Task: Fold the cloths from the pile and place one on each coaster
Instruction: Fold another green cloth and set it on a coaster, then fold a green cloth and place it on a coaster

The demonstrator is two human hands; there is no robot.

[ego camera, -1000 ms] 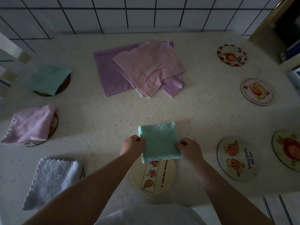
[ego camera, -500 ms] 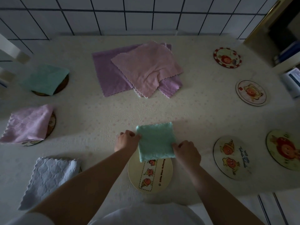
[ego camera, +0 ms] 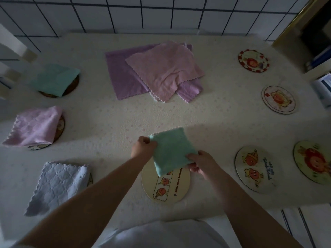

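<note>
Table point(ego camera: 111, 126) under a pale cover, tiled wall behind it. Pile point(ego camera: 155, 72) at 12 o'clock: a pink cloth lying over purple ones, not yet folded. Three coasters from 8 to 10 o'clock already carry cloths: a white one point(ego camera: 57, 185), a pink one point(ego camera: 35, 126), a teal one point(ego camera: 53, 78). Four bare coasters from 1 to 4 o'clock, well apart; the nearest point(ego camera: 256, 169) sits at 3.

Folded teal square point(ego camera: 171, 150) in the middle, held just above the table, its near corner overhanging the far rim of the cream coaster point(ego camera: 165, 187) at 6 o'clock. Left hand point(ego camera: 143, 148) pinches its far-left corner, fingers curled on the hem. Right hand point(ego camera: 200, 162) grips the near-right edge, thumb on top, fingers under.

Step, as I judge it: set the square on that coaster. Draw it toward 6 until centred. Keep both pinches so the layers don't splay, lower it flat, then release both hands together
</note>
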